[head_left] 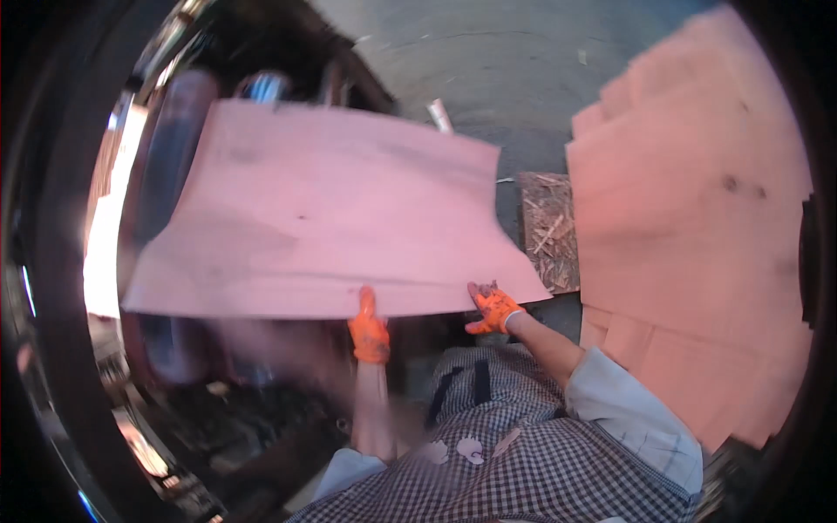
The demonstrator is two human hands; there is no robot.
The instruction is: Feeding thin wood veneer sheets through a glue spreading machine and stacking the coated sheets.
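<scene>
A large, thin pinkish sheet of wood veneer lies in front of me, its left end over dark rollers. My left hand, in an orange glove, grips the near edge with the thumb on top; the other fingers are hidden beneath. At the sheet's near right corner is my right hand, in a stained orange glove. Its fingers rest against the top near the edge, and its thumb is spread apart from them, in front of the edge.
To the right stands a broad stack of veneer sheets with uneven edges. Between it and the held sheet is a rough board with wood scraps. Machine rollers stand at the left, and grey floor stretches beyond.
</scene>
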